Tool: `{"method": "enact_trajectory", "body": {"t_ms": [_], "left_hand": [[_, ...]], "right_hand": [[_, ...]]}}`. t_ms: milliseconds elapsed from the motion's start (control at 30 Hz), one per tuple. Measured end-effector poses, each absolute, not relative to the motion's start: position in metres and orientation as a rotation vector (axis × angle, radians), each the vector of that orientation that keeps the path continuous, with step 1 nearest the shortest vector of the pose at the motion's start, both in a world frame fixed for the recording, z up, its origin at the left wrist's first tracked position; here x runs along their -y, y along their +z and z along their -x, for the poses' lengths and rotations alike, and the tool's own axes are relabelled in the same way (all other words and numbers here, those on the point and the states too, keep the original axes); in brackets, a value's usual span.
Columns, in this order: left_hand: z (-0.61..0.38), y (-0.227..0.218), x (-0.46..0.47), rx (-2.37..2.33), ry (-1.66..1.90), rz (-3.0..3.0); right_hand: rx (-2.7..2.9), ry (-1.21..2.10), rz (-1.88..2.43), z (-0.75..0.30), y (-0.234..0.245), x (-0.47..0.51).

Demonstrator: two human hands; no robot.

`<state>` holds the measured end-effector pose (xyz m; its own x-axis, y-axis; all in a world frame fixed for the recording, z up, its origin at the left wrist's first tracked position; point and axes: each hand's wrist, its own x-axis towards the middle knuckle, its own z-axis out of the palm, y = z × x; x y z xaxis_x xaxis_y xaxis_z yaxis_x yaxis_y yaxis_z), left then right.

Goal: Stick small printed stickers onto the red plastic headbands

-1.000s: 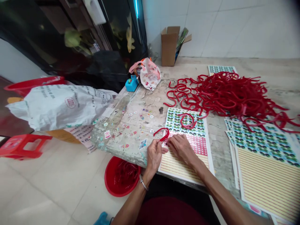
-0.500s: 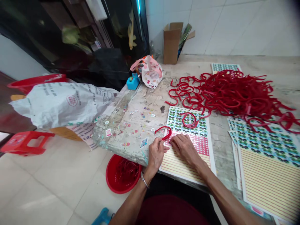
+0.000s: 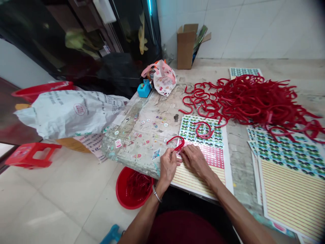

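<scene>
My left hand (image 3: pixel 167 166) pinches the near end of a red curved headband (image 3: pixel 176 142) over the left edge of a sticker sheet (image 3: pixel 203 159). My right hand (image 3: pixel 194 159) sits right beside it, fingers pressed together at the same end of the band, resting on the sheet. The sheet has rows of green eye stickers at the top, pink ones in the middle and striped strips below. A second red headband (image 3: pixel 203 130) lies on the sheet's upper part.
A big heap of red headbands (image 3: pixel 254 101) covers the table's far right. More sticker sheets (image 3: pixel 289 169) are stacked at right. A red basket (image 3: pixel 134 188) with headbands sits on the floor below the table edge. A cardboard box (image 3: pixel 186 47), white sack (image 3: pixel 71 112) and red stool (image 3: pixel 30 154) stand around.
The hands stay together at the headband's end, shifting only slightly; the band's arch has tilted a little. The view has drifted a bit.
</scene>
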<state>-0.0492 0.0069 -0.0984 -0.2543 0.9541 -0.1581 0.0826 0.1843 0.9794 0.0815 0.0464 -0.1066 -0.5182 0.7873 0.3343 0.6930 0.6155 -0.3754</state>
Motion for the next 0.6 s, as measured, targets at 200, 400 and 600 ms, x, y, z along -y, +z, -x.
{"method": "enact_trajectory", "body": {"t_ms": [200, 400, 600], "left_hand": [[0.049, -0.106, -0.009, -1.549, 1.224, -1.029], [0.049, -0.105, -0.006, -1.558, 1.211, -1.072], [0.047, -0.102, -0.001, -1.591, 1.190, -1.132]], "right_hand": [[2.285, 0.423, 1.147, -0.082, -0.102, -0.048], [1.820, 0.942, 1.152, -0.087, -0.095, -0.049], [0.927, 1.012, 0.974, -0.148, -0.043, -0.067]]}}
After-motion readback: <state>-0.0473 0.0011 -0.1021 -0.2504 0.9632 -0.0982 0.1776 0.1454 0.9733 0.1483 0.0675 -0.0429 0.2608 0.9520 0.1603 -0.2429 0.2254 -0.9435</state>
